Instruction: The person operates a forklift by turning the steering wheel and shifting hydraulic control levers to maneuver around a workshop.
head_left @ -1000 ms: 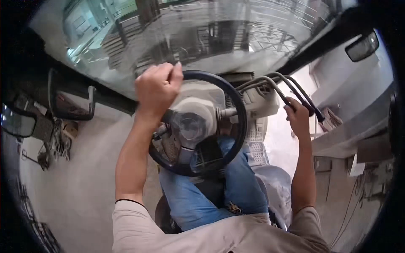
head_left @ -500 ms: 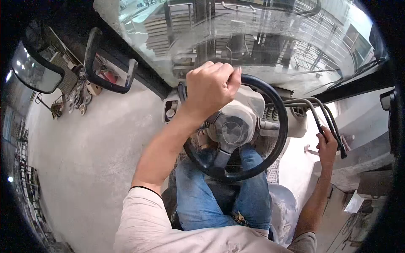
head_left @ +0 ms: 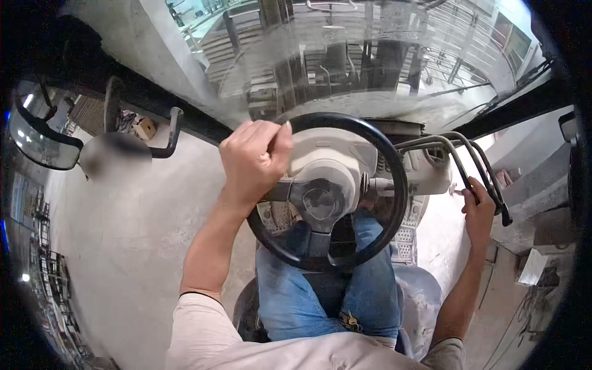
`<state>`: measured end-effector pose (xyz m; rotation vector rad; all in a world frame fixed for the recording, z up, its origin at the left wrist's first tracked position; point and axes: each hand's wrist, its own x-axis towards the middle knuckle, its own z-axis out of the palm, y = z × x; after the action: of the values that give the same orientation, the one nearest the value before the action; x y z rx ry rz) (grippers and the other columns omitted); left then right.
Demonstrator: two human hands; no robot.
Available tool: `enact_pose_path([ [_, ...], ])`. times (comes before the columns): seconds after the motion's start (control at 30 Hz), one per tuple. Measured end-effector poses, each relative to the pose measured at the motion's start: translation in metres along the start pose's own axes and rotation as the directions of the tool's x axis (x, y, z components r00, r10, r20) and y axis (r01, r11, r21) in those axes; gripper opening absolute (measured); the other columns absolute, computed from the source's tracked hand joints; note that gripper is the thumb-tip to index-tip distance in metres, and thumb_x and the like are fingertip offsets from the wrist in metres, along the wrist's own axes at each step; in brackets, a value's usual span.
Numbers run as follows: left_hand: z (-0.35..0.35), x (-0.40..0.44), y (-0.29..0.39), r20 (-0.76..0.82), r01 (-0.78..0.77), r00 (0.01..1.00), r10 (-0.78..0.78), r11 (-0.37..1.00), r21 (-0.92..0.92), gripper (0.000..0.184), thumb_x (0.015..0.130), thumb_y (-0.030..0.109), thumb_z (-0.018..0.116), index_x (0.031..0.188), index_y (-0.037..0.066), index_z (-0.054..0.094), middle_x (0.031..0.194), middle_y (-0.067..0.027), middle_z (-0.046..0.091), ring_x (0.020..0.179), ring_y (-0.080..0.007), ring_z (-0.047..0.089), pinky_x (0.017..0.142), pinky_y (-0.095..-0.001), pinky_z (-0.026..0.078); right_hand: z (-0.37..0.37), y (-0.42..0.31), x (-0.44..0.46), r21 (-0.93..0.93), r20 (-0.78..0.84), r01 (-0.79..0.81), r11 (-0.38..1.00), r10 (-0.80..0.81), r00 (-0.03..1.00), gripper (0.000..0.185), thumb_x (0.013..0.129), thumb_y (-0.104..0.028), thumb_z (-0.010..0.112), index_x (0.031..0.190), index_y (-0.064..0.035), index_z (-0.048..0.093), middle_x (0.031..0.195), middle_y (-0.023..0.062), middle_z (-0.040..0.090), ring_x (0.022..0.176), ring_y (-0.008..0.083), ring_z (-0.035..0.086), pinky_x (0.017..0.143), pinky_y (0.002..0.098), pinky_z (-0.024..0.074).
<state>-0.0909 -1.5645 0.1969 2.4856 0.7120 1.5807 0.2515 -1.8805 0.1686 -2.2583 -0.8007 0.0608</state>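
Observation:
My left hand (head_left: 256, 159) is closed at the upper left of the black steering wheel (head_left: 399, 179); whatever part of it lies under the palm, rim or knob, is hidden. My right hand (head_left: 479, 209) has its fingers wrapped around one of several bent dark control levers (head_left: 459, 163) to the right of the wheel. A light grey steering column (head_left: 336, 145) rises behind the wheel. Below the wheel are my legs in blue jeans (head_left: 287, 283), with a small bunch of keys (head_left: 350, 321) at the lap.
A curved windshield (head_left: 345, 80) stands in front, with a mast and slatted stack beyond. At left are a mirror (head_left: 46, 142), a grab handle (head_left: 174, 132), a cardboard box (head_left: 145, 128) and a blurred person's head. Racks (head_left: 52, 277) line the far left; a concrete ledge (head_left: 530, 216) is at right.
My left hand has moved left and down along the wheel's circle, and the wheel has turned counterclockwise. The surroundings have shifted in view. My right hand stays on the lever.

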Motion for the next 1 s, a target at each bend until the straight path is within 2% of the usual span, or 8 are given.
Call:
enact_pose_path([
  [0.2,-0.012,-0.018,-0.006,0.026,0.001,1.0,-0.001,1.0,0.014,0.018,0.084,0.006,0.074,0.069,0.004,0.064,0.063,-0.0086,0.061,0.057,-0.0272,0.058,0.053,-0.0376,0.046,0.005,0.007,0.002,-0.006,-0.001,0.05,0.999,-0.05,0.999,0.034,0.1,-0.011,0.063,0.131,0.0003,0.065,0.089,0.0102,0.071,0.06,0.0125,0.06,0.055,0.0298,0.051],
  [0.3,-0.019,-0.022,-0.009,0.066,0.022,0.998,-0.021,1.0,-0.012,0.022,0.092,0.011,0.07,0.074,0.001,0.064,0.065,-0.0119,0.059,0.058,-0.0274,0.058,0.055,-0.0385,0.045,0.007,0.003,-0.001,-0.033,0.005,0.032,0.999,-0.031,0.999,0.033,0.1,-0.01,0.063,0.131,-0.0003,0.066,0.089,0.0105,0.071,0.06,0.0126,0.06,0.055,0.0299,0.0511],
  [0.4,-0.03,-0.028,-0.006,0.063,0.015,0.998,-0.015,1.0,0.01,0.019,0.086,0.007,0.073,0.07,0.005,0.063,0.064,-0.0088,0.06,0.057,-0.0282,0.057,0.053,-0.0392,0.045,0.004,0.001,-0.002,-0.014,0.014,0.077,0.997,-0.076,0.997,0.033,0.099,-0.009,0.063,0.131,-0.0013,0.066,0.089,0.0107,0.071,0.06,0.0126,0.06,0.056,0.0299,0.0511],
  [0.53,-0.062,-0.103,0.024,0.227,0.113,0.965,-0.128,0.99,0.079,0.017,0.083,0.007,0.074,0.07,0.009,0.064,0.062,-0.0079,0.057,0.055,-0.0284,0.055,0.053,-0.0398,0.045,-0.003,0.001,-0.004,-0.043,0.007,0.053,0.998,-0.053,0.999,0.033,0.099,-0.01,0.063,0.131,-0.0018,0.066,0.089,0.0106,0.071,0.06,0.0127,0.061,0.056,0.03,0.0512],
  [0.67,-0.028,-0.165,0.115,0.364,0.045,0.93,0.04,0.974,-0.222,0.015,0.078,0.011,0.077,0.071,0.01,0.064,0.064,-0.0037,0.06,0.057,-0.0225,0.058,0.053,-0.0381,0.045,-0.005,0.009,0.005,-0.027,-0.004,0.101,0.995,-0.101,0.995,0.035,0.098,-0.01,0.065,0.132,-0.0017,0.065,0.084,0.0109,0.07,0.061,0.0157,0.064,0.058,0.0329,0.0531],
  [0.87,0.007,-0.128,0.162,0.439,-0.017,0.885,0.154,0.954,-0.3,0.014,0.077,0.01,0.076,0.07,0.011,0.064,0.063,-0.0029,0.061,0.058,-0.0224,0.062,0.056,-0.0359,0.048,-0.015,0.002,0.024,-0.074,0.019,0.126,0.989,-0.125,0.992,0.031,0.095,-0.009,0.066,0.124,0.0021,0.066,0.106,0.0231,0.073,0.099,0.0369,0.073,0.084,0.042,0.0558],
  [0.97,0.014,-0.134,0.152,0.487,-0.035,0.848,0.212,0.937,-0.347,0.013,0.072,0.008,0.075,0.071,0.014,0.063,0.064,-0.0028,0.06,0.06,-0.0232,0.063,0.058,-0.0368,0.05,-0.027,0.017,0.026,-0.112,0.006,0.105,0.988,-0.105,0.994,0.029,0.094,-0.011,0.068,0.121,0.0001,0.068,0.107,0.023,0.073,0.097,0.0361,0.073,0.085,0.0437,0.0566],
  [1.0,0.033,-0.152,0.159,0.409,-0.068,0.89,0.203,0.945,-0.321,0.014,0.07,0.005,0.072,0.071,0.015,0.062,0.066,-0.0032,0.059,0.06,-0.0256,0.061,0.057,-0.0399,0.047,-0.028,0.047,0.032,-0.091,-0.034,0.157,0.983,-0.161,0.986,0.029,0.093,-0.012,0.066,0.119,-0.0007,0.069,0.106,0.0224,0.073,0.097,0.0358,0.073,0.084,0.0442,0.057],
])
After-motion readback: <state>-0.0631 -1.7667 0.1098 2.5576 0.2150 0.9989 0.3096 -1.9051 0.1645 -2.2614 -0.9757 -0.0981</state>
